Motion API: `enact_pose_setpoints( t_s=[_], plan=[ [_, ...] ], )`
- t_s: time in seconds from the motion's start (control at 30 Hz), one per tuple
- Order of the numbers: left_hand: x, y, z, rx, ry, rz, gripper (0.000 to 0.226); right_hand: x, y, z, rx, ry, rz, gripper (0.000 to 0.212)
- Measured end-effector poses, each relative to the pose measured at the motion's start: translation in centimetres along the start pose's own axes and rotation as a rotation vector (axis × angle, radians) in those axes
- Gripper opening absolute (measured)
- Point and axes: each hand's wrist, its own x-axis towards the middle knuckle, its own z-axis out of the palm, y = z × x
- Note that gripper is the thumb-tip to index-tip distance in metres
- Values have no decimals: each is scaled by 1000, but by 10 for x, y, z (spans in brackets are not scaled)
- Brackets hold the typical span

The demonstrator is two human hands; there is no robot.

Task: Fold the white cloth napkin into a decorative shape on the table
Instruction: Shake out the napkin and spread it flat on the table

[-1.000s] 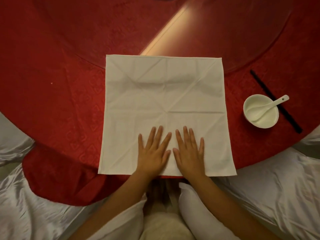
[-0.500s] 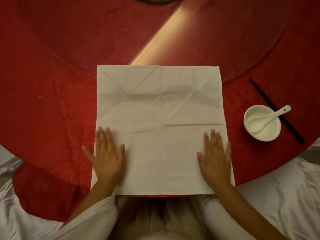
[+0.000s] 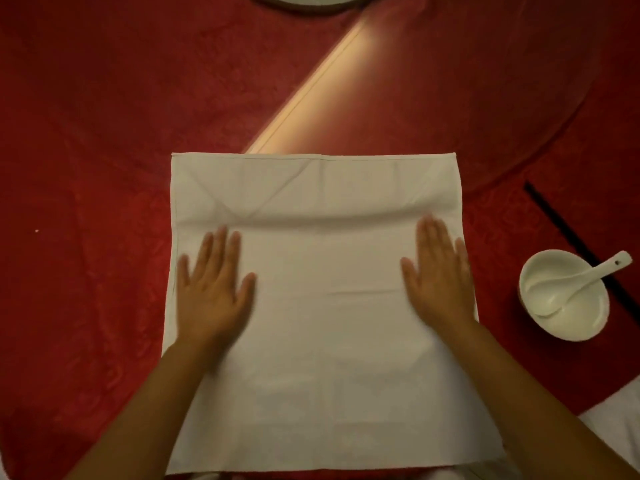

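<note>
Both palms pressed flat on an unfolded white napkin (image 3: 329, 306).

The napkin lies spread as a square on the red tablecloth (image 3: 86, 168), filling the centre of the view and reaching the near table edge at 6 o'clock. The left hand (image 3: 211, 292) rests at its 9 o'clock side, the right hand (image 3: 440, 282) at its 3 o'clock side, each with fingers wide and flat, gripping nothing (motion blur softens the fingertips). A shallow ridge crosses the cloth just beyond the fingertips. At 3 o'clock, apart from the napkin, a white bowl (image 3: 568, 327) holds a white spoon (image 3: 585, 278), black chopsticks (image 3: 554, 216) lying behind it.
</note>
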Motion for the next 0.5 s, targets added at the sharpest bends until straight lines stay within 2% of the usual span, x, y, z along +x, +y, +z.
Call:
enact_pose_setpoints(
  t_s=[0.07,0.13,0.17,0.2,0.3,0.33,0.43,0.5],
  plan=[
    [0,-19,-9,-23,55,-218,70,5,14,-8,27,42,124,70],
    [7,-20,-18,-90,161,-375,72,8,5,-15,26,135,122,66],
    [16,-10,-22,-119,221,-354,70,13,-8,-16,12,182,52,63],
    [27,6,-25,-130,260,-258,67,20,-25,-17,1,216,-45,62],
    [69,72,-25,-11,258,219,62,55,-74,-17,-37,195,-255,60],
    [80,88,-23,35,225,308,60,66,-83,-17,-62,157,-275,59],
    [99,95,-15,23,142,309,57,84,-80,-13,-44,98,-300,58],
    [100,76,-13,-3,189,272,52,89,-57,-13,5,158,-251,54]
  ],
)
